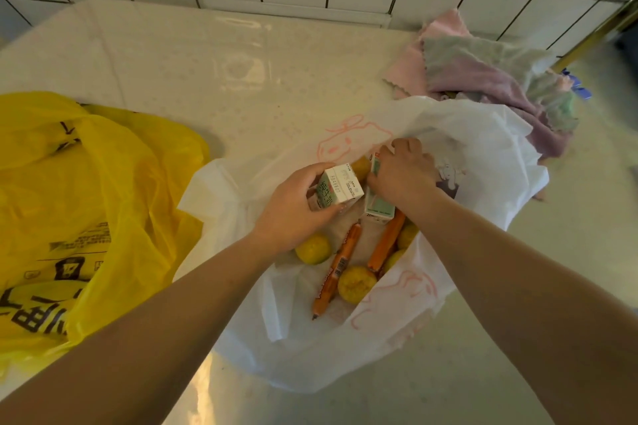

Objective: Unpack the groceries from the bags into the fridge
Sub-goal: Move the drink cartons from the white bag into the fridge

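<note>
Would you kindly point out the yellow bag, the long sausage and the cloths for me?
yellow bag (pixel 86 190), head view, on its crumpled middle.
long sausage (pixel 336 264), head view, midway along its orange wrapper.
cloths (pixel 483 76), head view, on the pink and grey pile's middle.

The right hand (pixel 402 173) is covering most of the second carton (pixel 378 207), leaving only its lower end showing at frame centre. The left hand (pixel 293 209) is hiding the near side of the small carton (pixel 340 188) it is gripping. The yellow bag (pixel 86 203) is running off the left edge, its contents lying unseen under the plastic. Print on both cartons is reading too small to make out. The cloths (pixel 483 79) at upper right are disappearing behind the white bag (pixel 310 348).
</note>
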A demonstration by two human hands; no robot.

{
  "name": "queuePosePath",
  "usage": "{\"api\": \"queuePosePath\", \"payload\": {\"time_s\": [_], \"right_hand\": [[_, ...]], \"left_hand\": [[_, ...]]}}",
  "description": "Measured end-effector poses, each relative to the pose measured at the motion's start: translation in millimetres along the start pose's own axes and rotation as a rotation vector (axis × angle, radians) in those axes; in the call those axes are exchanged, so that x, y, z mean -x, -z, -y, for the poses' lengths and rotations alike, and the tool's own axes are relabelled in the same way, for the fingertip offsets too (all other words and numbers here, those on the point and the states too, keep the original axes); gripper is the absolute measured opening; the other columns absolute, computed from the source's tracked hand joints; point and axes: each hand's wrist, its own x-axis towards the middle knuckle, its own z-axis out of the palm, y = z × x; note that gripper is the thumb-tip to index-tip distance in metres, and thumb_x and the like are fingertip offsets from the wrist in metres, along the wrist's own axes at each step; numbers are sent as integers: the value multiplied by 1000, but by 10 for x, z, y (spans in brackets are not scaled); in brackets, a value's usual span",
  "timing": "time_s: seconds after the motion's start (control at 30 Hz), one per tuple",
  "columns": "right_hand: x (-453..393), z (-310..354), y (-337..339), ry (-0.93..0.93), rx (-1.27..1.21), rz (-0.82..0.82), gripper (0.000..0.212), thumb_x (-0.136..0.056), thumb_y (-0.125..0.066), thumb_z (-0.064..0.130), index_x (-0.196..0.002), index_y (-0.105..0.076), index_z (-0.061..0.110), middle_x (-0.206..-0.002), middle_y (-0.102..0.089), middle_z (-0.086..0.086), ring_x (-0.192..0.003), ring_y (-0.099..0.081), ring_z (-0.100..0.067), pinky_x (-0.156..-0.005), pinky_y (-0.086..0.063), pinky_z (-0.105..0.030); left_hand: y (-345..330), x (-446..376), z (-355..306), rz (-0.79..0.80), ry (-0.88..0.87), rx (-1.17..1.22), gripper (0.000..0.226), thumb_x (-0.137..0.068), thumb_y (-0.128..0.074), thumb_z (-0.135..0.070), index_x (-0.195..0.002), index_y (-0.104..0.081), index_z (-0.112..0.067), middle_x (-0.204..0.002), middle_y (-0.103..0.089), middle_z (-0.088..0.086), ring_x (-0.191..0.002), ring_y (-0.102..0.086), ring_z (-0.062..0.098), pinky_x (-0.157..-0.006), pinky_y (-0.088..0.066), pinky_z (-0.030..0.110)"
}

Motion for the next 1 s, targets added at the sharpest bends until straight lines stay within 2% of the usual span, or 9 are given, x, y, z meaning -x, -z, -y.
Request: {"api": "queuePosePath", "payload": {"time_s": [0.17,0.3,0.4,0.5,0.6,0.73,0.87,0.93,1.0], "right_hand": [[10,-8,-5,5,-23,15,53,-87,-44,50,-123,-49,13,-127,-50,-11,-124,-33,-32,-97,-32,-44],[197,63,-76,26,-6,-56,55,-87,-45,55,-122,-50,13,-130,-45,-13,-128,-31,-33,-102,-30,-44],[334,125,-104,29,-17,-48,51,-88,-45,53,-122,-48,15,-126,-46,-12,-117,-40,-31,-94,-36,-41],[406,193,-112,-51,-211,100,54,-88,-48,50,-130,-36,18,-126,-42,-14,-109,-48,-34,-77,-43,-39],[416,244,-110,-134,-382,201,59,-89,-53,41,-135,-25,18,-125,-40,-16,-100,-54,-35,-62,-41,-36],[435,178,-82,-217,-640,204,65,-87,-60,31,-137,-19,24,-119,-51,-15,-91,-61,-30,-68,-55,-39],[628,16,89,-173,-890,56,82,-81,-69,18,-143,-15,23,-121,-60,-9,-99,-62,-23,-69,-51,-31],[738,-33,246,-93,-964,-12,88,-79,-72,16,-145,-16,23,-125,-57,-6,-106,-60,-20,-79,-51,-33],[837,-66,411,6,-1035,-75,86,-74,-76,16,-143,-25,25,-121,-58,-2,-104,-60,-16,-88,-52,-40]], "left_hand": [[0,36,28,7,-9,17,52,-75,-73,-33,-122,-49,-37,-118,-56,-17,-114,-51,-3,-95,-45,21],[-3,42,32,7,-42,-57,55,-79,-70,-37,-128,-49,-28,-124,-56,-12,-114,-48,-4,-93,-42,14],[-17,61,27,-9,-88,-110,58,-78,-66,-42,-130,-48,-25,-126,-55,-9,-115,-48,0,-94,-41,16],[-32,86,39,-28,-64,-91,58,-79,-70,-39,-130,-46,-24,-126,-53,-10,-116,-48,2,-95,-43,20],[-34,102,30,-62,-29,-56,57,-77,-71,-39,-127,-47,-25,-120,-51,-15,-113,-51,1,-90,-46,14],[2,116,23,-84,-3,-31,56,-76,-74,-33,-125,-50,-23,-121,-56,-10,-111,-52,1,-88,-45,12],[111,153,-72,-118,-14,-28,53,-77,-74,-24,-125,-50,-22,-118,-55,-15,-111,-51,-2,-86,-40,4],[183,189,-185,-148,-40,-24,54,-76,-75,-21,-124,-51,-21,-121,-56,-10,-112,-51,0,-91,-44,11],[274,245,-337,-171,-71,23,54,-75,-76,-15,-123,-52,-20,-123,-57,-3,-114,-53,3,-94,-49,29]]}}
